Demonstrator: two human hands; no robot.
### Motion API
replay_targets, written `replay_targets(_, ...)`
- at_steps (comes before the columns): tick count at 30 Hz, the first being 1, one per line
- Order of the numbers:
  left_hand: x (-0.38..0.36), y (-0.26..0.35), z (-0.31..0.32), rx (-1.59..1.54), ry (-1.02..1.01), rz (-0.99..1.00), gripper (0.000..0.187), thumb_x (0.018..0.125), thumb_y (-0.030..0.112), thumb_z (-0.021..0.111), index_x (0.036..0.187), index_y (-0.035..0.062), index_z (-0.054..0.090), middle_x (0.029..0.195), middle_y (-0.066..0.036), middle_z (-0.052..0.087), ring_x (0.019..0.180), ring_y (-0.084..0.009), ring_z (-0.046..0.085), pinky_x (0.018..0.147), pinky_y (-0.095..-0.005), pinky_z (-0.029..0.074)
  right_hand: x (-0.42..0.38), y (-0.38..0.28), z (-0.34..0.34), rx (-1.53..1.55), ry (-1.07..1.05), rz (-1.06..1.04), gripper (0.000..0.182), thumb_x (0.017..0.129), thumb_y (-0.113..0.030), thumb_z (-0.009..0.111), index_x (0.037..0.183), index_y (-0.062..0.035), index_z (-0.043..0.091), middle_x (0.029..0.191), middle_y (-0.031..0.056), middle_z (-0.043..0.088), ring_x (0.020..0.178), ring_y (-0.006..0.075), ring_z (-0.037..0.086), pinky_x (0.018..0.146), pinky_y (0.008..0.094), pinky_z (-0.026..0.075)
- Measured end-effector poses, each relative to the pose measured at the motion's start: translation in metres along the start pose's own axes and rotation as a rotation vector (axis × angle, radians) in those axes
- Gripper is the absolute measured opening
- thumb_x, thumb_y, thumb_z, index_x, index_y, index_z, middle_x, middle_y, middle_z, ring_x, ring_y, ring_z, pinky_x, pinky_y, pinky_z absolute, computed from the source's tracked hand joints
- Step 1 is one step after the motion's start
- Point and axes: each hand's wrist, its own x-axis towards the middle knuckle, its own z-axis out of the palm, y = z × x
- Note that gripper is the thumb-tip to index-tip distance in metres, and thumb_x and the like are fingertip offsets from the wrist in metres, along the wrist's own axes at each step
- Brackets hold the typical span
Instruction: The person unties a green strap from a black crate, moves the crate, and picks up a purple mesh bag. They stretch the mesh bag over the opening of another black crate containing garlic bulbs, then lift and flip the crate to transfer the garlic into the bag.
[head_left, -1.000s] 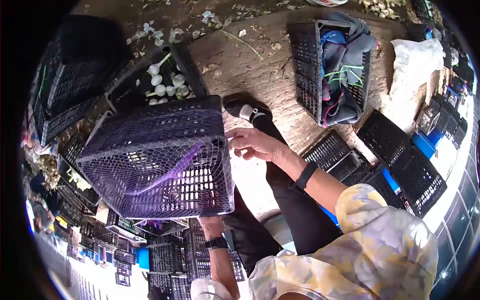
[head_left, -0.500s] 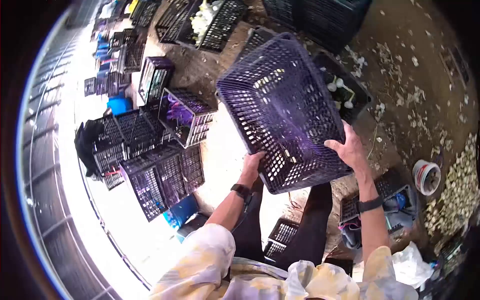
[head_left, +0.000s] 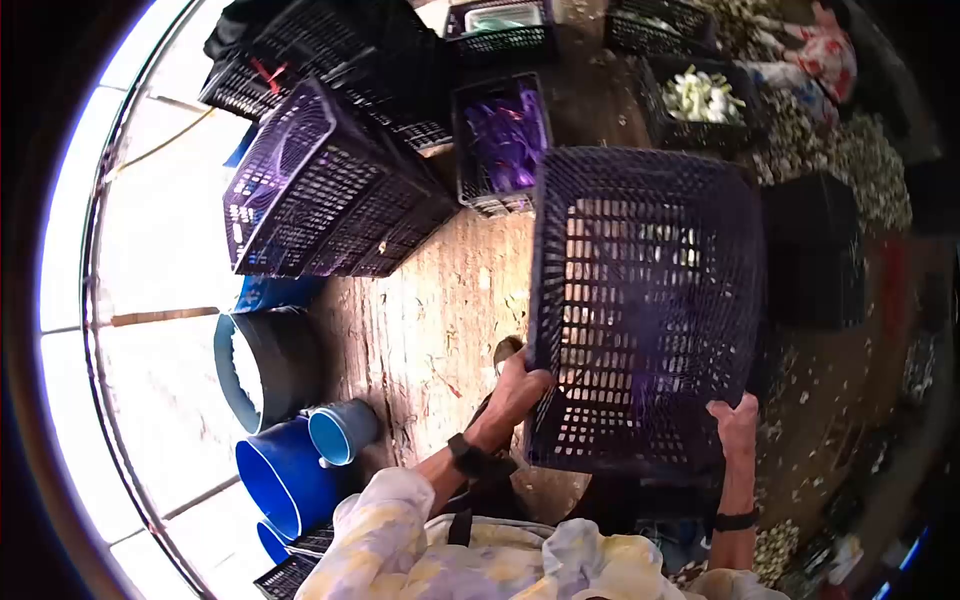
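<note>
A large dark purple plastic crate [head_left: 650, 310] with slatted sides is held up in front of my body, and no load shows in it. My left hand [head_left: 523, 388] grips its lower left edge, fingers wrapped round the rim. At the lower right corner, my right hand [head_left: 736, 415] is closed on the same crate, its fingers partly hidden. Beyond the crate's top left corner stands a smaller crate [head_left: 503, 140] with purple material inside.
Stacked crates [head_left: 330, 190] stand at the left. Blue buckets [head_left: 290, 480] and a large dark bin [head_left: 270, 365] are below them. A crate of white bulbs [head_left: 703, 97] is at the top right, near a person in patterned clothing [head_left: 822, 60] and heaped bulbs [head_left: 870, 165].
The view has swung to the left, bringing buckets into sight. The held crate has turned more upright and shifted right in view, with both hands still on it.
</note>
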Motion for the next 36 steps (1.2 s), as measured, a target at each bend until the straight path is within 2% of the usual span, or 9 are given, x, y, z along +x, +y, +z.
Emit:
replay_targets(5, -0.073, 0.059, -0.141, -0.461, 0.377, 0.358, 0.037, 0.069, -0.004, 0.053, 0.106, -0.003, 0.055, 0.098, -0.01, 0.062, 0.089, -0.0182, 0.061, 0.076, -0.0295, 0.052, 0.037, -0.236, 0.129, -0.241, -0.362, -0.577, 0.033, 0.074, -0.014, 0.06, 0.099, 0.0075, 0.06, 0.09, 0.0196, 0.066, 0.085, 0.0319, 0.063, 0.08, 0.0354, 0.046)
replay_targets(9, -0.106, 0.138, -0.236, -0.686, 0.553, 0.617, 0.042, 0.066, -0.009, 0.049, 0.107, -0.0018, 0.056, 0.097, -0.009, 0.061, 0.09, -0.0209, 0.059, 0.076, -0.0297, 0.05, 0.055, -0.415, 0.232, -0.155, -0.593, -0.966, 0.073, 0.077, -0.05, 0.065, 0.124, 0.0026, 0.049, 0.12, 0.0217, 0.055, 0.109, 0.0261, 0.056, 0.089, 0.0349, 0.047)
replay_targets(13, -0.133, 0.215, -0.316, 0.702, 0.856, 1.047, 0.037, 0.072, -0.001, 0.044, 0.107, -0.0062, 0.053, 0.099, -0.015, 0.056, 0.09, -0.0245, 0.058, 0.08, -0.0306, 0.048, 0.063, -0.469, 0.25, -0.086, -0.292, -1.191, 0.071, 0.08, -0.052, 0.061, 0.126, 0.0012, 0.049, 0.126, 0.0232, 0.051, 0.116, 0.0274, 0.052, 0.092, 0.0354, 0.047)
replay_targets(17, -0.105, 0.298, -0.366, 0.547, 0.854, 1.013, 0.032, 0.076, 0.0, 0.043, 0.104, -0.0086, 0.054, 0.095, -0.019, 0.056, 0.082, -0.0273, 0.058, 0.076, -0.0355, 0.048, 0.087, -0.387, 0.219, -0.071, -0.237, -0.714, 0.049, 0.085, -0.029, 0.061, 0.123, 0.0009, 0.052, 0.119, 0.0205, 0.057, 0.113, 0.0256, 0.055, 0.096, 0.0325, 0.042)
replay_targets(20, -0.06, 0.329, -0.426, 1.521, 1.173, 1.068, 0.025, 0.076, 0.015, 0.064, 0.088, -0.0072, 0.062, 0.085, -0.019, 0.061, 0.081, -0.0258, 0.06, 0.074, -0.0307, 0.05, 0.098, -0.249, 0.179, 0.002, -0.13, -0.296, 0.03, 0.084, -0.028, 0.061, 0.1, -0.0031, 0.063, 0.074, 0.0007, 0.058, 0.064, 0.0079, 0.051, 0.061, 0.0246, 0.046)
replay_targets(23, 0.01, 0.335, -0.487, 2.083, 1.213, 0.512, 0.04, 0.075, 0.037, 0.068, 0.075, -0.0026, 0.063, 0.068, -0.014, 0.061, 0.082, -0.0279, 0.062, 0.073, -0.0305, 0.05, 0.045, -0.153, 0.136, 0.077, -0.083, 0.13, 0.031, 0.082, -0.03, 0.062, 0.101, -0.0058, 0.063, 0.086, -0.0015, 0.058, 0.079, 0.0092, 0.056, 0.064, 0.0283, 0.049)
replay_targets(24, 0.01, 0.344, -0.481, 2.142, 1.175, 0.757, 0.042, 0.077, 0.041, 0.065, 0.065, 0.0016, 0.062, 0.067, -0.013, 0.061, 0.076, -0.0262, 0.061, 0.068, -0.0336, 0.049, 0.03, -0.115, 0.121, 0.087, -0.063, 0.209, 0.032, 0.082, -0.03, 0.062, 0.102, -0.0054, 0.063, 0.087, -0.0008, 0.059, 0.08, 0.0101, 0.058, 0.064, 0.0283, 0.049)
replay_targets(25, 0.009, 0.352, -0.476, 2.182, 1.126, 1.004, 0.047, 0.08, 0.045, 0.061, 0.054, 0.0058, 0.06, 0.067, -0.012, 0.062, 0.07, -0.0245, 0.061, 0.063, -0.0368, 0.049, 0.015, -0.083, 0.108, 0.094, -0.047, 0.285, 0.033, 0.082, -0.031, 0.061, 0.103, -0.0051, 0.063, 0.088, -0.0002, 0.06, 0.081, 0.0109, 0.059, 0.064, 0.0283, 0.049)
replay_targets(36, -0.041, 0.416, -0.395, 1.985, 0.849, 0.289, 0.036, 0.078, 0.035, 0.06, 0.064, 0.0022, 0.065, 0.069, -0.011, 0.065, 0.067, -0.0221, 0.064, 0.062, -0.0336, 0.052, -0.071, 0.056, 0.032, 0.065, 0.013, 0.666, 0.019, 0.083, -0.018, 0.058, 0.097, -0.0053, 0.062, 0.081, 0.0, 0.061, 0.07, 0.0087, 0.059, 0.053, 0.0234, 0.048)
